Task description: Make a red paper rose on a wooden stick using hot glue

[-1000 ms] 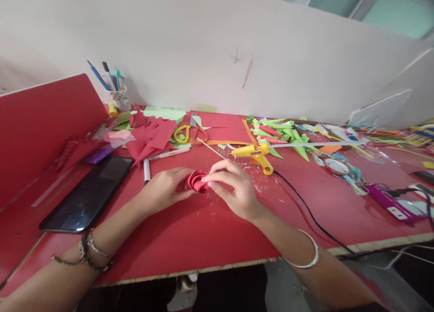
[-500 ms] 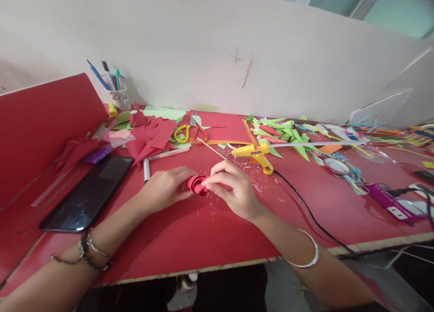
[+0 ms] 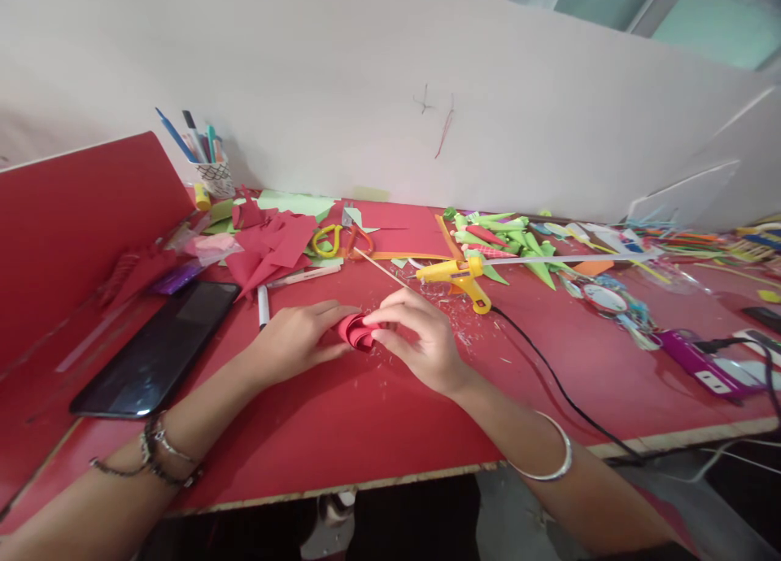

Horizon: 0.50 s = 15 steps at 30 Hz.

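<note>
Curled around the left side of a red paper coil [image 3: 355, 333] with the left hand [image 3: 298, 333], fingers over the top and thumb underneath; clamped on the coil's right edge with the right hand [image 3: 421, 341], thumb and fingertips pressed together on the paper. Held between the two, low over the red tabletop [image 3: 378, 431] — touching or just clear of that surface, impossible to tell from here. Wound in several loose turns, spiral end turned toward the right hand. Probably very light and springy, firm enough to keep a curve yet soft along the free edges; apt to unwind if let go, and to crease or flatten under a hard squeeze. Unlikely to slip much, being matte paper. Best taken loosely around the outer wall on one side, to keep the turns nested, and by the inner edge with fingertips only — pinched, never crushed. Just beyond the right fingers, a thin wooden stick [image 3: 384, 268], near end hidden, so hard to say whether held or lying loose. Past that, a yellow glue gun [image 3: 460, 278] with a long translucent glue stick [image 3: 567, 258] in the back. Farther out, near a heap of red paper scraps [image 3: 274, 244], a pair of scissors [image 3: 339, 241]; well to the left, a black smartphone [image 3: 159, 345]; to the right rear, a pile of green paper cones [image 3: 518, 240].
</note>
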Each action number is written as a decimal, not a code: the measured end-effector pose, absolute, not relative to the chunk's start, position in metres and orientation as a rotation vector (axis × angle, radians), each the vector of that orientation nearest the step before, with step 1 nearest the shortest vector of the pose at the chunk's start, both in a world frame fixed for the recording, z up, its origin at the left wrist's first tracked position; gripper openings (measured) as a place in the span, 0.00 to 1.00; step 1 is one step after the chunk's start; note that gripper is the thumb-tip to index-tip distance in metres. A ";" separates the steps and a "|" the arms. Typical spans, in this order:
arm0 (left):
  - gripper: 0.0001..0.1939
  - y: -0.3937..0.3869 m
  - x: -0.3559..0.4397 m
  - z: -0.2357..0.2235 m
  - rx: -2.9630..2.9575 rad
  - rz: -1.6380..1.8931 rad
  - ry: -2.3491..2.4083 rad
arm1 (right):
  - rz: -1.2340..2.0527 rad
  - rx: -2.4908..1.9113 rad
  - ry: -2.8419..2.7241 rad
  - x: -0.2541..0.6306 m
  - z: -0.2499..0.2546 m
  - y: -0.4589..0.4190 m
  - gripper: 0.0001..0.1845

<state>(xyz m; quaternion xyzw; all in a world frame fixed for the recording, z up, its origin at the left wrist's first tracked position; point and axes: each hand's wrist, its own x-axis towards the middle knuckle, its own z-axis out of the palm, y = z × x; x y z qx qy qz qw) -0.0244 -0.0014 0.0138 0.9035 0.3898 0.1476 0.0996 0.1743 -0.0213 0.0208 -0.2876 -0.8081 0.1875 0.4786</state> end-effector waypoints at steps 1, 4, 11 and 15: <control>0.17 -0.002 -0.024 0.014 2.673 0.445 1.161 | 0.482 -0.696 -1.966 0.175 0.021 -0.021 0.07; 0.16 -0.001 -0.025 0.015 2.660 0.484 1.189 | 0.500 -0.691 -1.937 0.176 0.023 -0.022 0.13; 0.14 0.000 -0.025 0.013 2.631 0.473 1.137 | 0.372 -0.706 -1.984 0.177 0.025 -0.022 0.06; 0.14 0.001 -0.026 0.012 2.642 0.461 1.124 | 0.367 -0.715 -1.978 0.176 0.025 -0.022 0.06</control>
